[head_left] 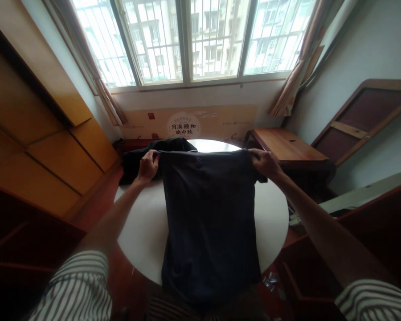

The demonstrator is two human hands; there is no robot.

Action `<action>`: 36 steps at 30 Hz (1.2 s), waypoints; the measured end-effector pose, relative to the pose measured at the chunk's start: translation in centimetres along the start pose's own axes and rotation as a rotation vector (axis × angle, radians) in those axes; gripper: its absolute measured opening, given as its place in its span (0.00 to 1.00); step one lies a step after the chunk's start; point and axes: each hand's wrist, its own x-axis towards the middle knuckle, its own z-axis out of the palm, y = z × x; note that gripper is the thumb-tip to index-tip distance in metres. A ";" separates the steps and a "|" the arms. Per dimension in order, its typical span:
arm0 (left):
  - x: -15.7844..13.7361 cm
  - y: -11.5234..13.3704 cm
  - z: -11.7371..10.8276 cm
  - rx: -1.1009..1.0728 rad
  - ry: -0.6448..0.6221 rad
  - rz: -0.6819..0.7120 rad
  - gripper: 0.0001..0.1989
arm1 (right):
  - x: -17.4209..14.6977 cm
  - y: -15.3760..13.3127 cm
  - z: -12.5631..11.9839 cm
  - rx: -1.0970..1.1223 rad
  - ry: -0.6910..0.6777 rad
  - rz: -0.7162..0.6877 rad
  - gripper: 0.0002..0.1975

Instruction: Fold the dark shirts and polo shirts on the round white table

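Note:
A dark navy shirt (210,214) hangs stretched between my two hands above a round white table (137,223). My left hand (149,166) is closed on its upper left corner. The upper right corner is pinched in my right hand (265,162), with a short piece of dark cloth, perhaps a sleeve, hanging below it. A small round button or mark shows near the middle of the top edge. The lower end drops past the table's near edge toward my body. Behind my left hand, a heap of black cloth (133,165) lies on the table.
A wooden side table (287,143) stands at the back right, with a framed panel (364,118) leaning by the wall. Yellow-brown cabinets (36,133) line the left. A printed cardboard panel (220,120) sits below the barred window (214,40). Shiny scraps (270,281) lie at lower right.

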 end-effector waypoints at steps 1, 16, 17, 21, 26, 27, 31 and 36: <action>1.6 0.6 0.1 0.004 0.002 -0.006 0.12 | 1.4 -0.4 -0.5 -0.060 0.001 0.041 0.25; -9.6 4.1 8.1 0.198 -0.551 0.354 0.27 | -9.0 -4.0 12.0 -0.333 -0.407 -0.012 0.38; -10.0 3.6 7.9 0.188 -0.534 0.361 0.27 | -10.2 -4.4 11.9 -0.324 -0.407 -0.015 0.39; -8.8 1.9 6.0 0.111 -0.484 0.368 0.23 | -13.4 -6.3 10.5 -0.239 -0.467 -0.123 0.43; -3.0 -1.2 4.2 0.214 -0.189 0.103 0.25 | -10.2 -7.0 8.4 -0.066 -0.394 -0.194 0.34; -1.8 -2.1 4.2 0.241 -0.205 0.050 0.26 | -8.5 -6.8 8.1 -0.030 -0.351 -0.189 0.31; 2.1 -5.6 5.6 0.266 -0.400 -0.120 0.28 | -1.3 -5.2 7.7 -0.028 -0.211 -0.160 0.19; 6.8 -8.1 7.6 0.278 -0.458 -0.200 0.27 | 5.6 -2.8 8.9 -0.129 -0.189 -0.183 0.17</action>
